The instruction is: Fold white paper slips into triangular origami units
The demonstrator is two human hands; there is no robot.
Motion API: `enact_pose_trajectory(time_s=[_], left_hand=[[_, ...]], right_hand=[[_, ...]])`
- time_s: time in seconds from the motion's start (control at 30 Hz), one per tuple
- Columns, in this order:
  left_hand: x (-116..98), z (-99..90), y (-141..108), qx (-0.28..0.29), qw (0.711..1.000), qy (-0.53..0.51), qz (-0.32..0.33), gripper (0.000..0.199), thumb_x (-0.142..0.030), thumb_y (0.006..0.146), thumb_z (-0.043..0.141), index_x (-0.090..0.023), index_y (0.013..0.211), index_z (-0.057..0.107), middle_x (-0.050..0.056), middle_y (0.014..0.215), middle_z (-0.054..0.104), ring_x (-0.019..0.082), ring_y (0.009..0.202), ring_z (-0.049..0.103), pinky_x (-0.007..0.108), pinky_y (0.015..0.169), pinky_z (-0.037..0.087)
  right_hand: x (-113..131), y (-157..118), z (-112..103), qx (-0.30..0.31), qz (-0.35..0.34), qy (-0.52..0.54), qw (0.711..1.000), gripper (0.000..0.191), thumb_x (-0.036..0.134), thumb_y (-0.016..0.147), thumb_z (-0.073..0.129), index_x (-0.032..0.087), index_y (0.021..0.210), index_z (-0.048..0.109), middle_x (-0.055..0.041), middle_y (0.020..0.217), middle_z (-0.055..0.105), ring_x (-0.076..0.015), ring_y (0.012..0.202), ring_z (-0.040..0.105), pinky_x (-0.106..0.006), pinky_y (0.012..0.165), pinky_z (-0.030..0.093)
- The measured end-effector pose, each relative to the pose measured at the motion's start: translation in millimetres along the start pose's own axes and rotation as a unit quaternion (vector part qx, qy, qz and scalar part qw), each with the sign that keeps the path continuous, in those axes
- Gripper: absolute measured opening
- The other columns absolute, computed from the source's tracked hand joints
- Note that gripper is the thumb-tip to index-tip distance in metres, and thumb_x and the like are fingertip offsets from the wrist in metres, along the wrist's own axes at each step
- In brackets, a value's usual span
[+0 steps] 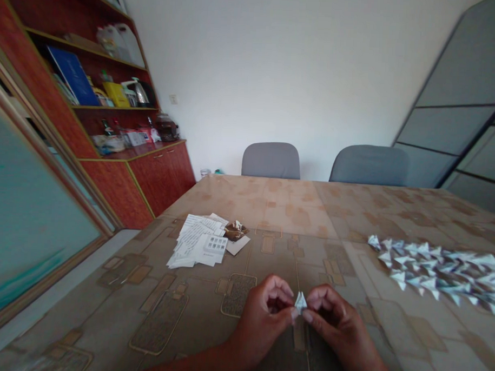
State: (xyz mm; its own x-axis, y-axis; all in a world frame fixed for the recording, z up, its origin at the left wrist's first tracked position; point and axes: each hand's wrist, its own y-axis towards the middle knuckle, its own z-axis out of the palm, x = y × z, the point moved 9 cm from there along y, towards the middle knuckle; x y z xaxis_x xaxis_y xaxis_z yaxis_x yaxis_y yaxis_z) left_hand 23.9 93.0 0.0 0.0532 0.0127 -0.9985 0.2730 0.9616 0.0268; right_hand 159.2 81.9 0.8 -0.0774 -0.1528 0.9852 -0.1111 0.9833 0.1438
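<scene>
L hand & R hand each pinch one side of a small folded paper piece, held btwn their fingertips over the table, prob. so both sides stay steady w/ its points free. Loose sheets lie beyond & left of the hands, and a cluster of pointed paper units sits well right of R hand, prob. to leave working room. Piece looks whitish, w/ two narrow peaks up; any print's too small to tell.

Head-worn view, forward and down, above table
</scene>
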Motion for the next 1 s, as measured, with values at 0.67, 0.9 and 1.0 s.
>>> enact_pose_trajectory(time_s=[0.67,0.9,1.0], left_hand=[[-18,11.0,-8,0.088,0.985,-0.14,0.041,0.021,-0.031,0.082,0.07,-0.016,0.093,0.062,0.0,0.075,0.061,0.011,0.064,0.059,0.023,0.062,0.047],[-20,22.5,-11,0.125,0.967,-0.219,0.024,0.029,-0.032,0.076,0.077,-0.014,0.092,0.062,0.001,0.073,0.062,0.011,0.06,0.06,0.022,0.058,0.047],[-19,26.5,-12,0.14,0.963,-0.228,0.021,0.027,-0.032,0.077,0.075,-0.012,0.09,0.063,0.004,0.074,0.065,0.012,0.063,0.062,0.022,0.059,0.047]], right_hand=[[0,-8,13,0.126,0.067,0.114,0.983,0.02,0.041,0.08,0.07,0.02,0.077,0.072,-0.001,0.071,0.072,-0.0149,0.065,0.062,-0.025,0.065,0.047],[4,-12,23,0.149,0.064,0.186,0.969,0.022,0.041,0.081,0.071,0.02,0.08,0.068,-0.0006,0.069,0.071,-0.0124,0.064,0.061,-0.022,0.064,0.045],[5,-13,24,0.153,0.064,0.203,0.965,0.023,0.042,0.082,0.071,0.02,0.081,0.065,-0.0006,0.069,0.071,-0.0123,0.065,0.061,-0.022,0.064,0.044]])
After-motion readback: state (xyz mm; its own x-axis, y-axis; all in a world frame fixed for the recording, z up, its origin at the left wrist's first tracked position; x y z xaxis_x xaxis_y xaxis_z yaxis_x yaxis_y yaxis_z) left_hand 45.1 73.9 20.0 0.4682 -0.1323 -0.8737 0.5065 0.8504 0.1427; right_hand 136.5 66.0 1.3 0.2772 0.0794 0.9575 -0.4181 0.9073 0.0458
